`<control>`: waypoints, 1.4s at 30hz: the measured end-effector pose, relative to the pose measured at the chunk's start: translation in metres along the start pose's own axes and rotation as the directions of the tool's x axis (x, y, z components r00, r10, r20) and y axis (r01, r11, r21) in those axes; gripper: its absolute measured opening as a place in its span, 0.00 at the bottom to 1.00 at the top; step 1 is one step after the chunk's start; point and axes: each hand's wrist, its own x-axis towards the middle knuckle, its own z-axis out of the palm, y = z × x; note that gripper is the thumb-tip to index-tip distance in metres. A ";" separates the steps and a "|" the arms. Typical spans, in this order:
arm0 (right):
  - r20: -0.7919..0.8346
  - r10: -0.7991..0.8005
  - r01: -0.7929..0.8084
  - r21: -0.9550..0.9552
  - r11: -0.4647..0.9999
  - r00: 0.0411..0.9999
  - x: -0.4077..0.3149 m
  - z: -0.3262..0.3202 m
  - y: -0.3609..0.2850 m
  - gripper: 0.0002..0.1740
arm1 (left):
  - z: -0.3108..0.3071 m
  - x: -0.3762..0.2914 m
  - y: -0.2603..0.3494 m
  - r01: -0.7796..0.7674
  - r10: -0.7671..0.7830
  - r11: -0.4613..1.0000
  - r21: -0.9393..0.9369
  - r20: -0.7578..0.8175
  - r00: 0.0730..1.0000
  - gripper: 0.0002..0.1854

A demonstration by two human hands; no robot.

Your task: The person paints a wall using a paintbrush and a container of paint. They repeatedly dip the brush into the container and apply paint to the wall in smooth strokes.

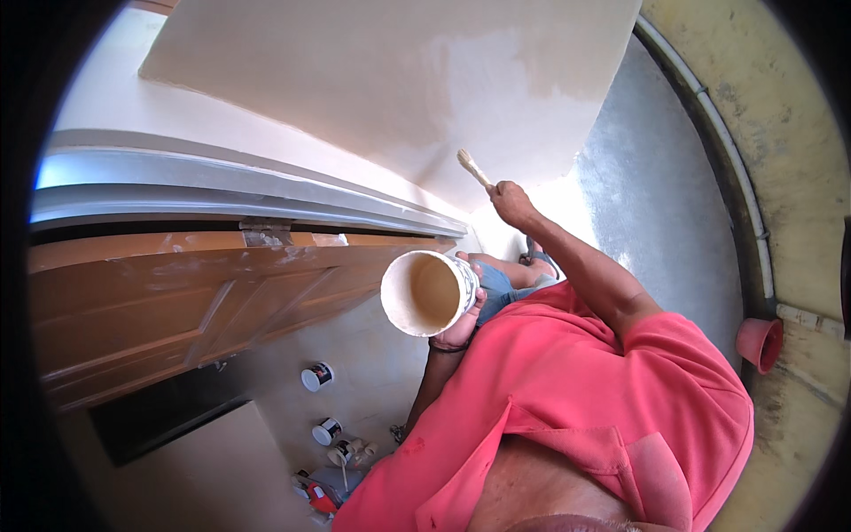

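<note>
My right hand [513, 203] grips the handle of a pale-bristled paintbrush [475, 169]. The bristles point toward a beige wall [319, 73]; whether they touch it, I cannot tell. A lighter, shinier patch [482, 83] spreads over the wall above the brush, beside duller beige areas. In front of my body, my left hand [468, 323] is wrapped around the side of a white plastic tub [394, 299]. Its mouth faces up at me, showing a tan liquid [435, 296] inside and a coated inner wall. Printing on the tub's outside is partly hidden by my fingers.
At left stands a brown panelled door [153, 292] with white smears, beside a pale frame [199, 179]. Several tubs, including a white-lidded one [316, 377], sit on the floor below. A red bucket [759, 344] and a pipe [731, 146] are at right.
</note>
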 end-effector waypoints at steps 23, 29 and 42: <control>0.030 -0.156 0.155 -0.386 0.909 0.987 -0.126 0.035 0.131 0.18 | -0.028 0.001 0.087 0.103 -0.097 0.994 0.040 -0.132 0.987 0.42; -0.034 0.059 -0.063 -0.152 0.986 0.998 -0.144 0.023 0.085 0.19 | -0.027 -0.015 0.075 0.090 -0.094 0.995 -0.038 -0.129 0.987 0.45; 0.049 -0.089 0.098 -0.245 0.965 0.995 -0.109 -0.113 0.108 0.19 | -0.015 0.027 -0.052 -0.025 0.024 0.999 -0.040 -0.022 0.999 0.38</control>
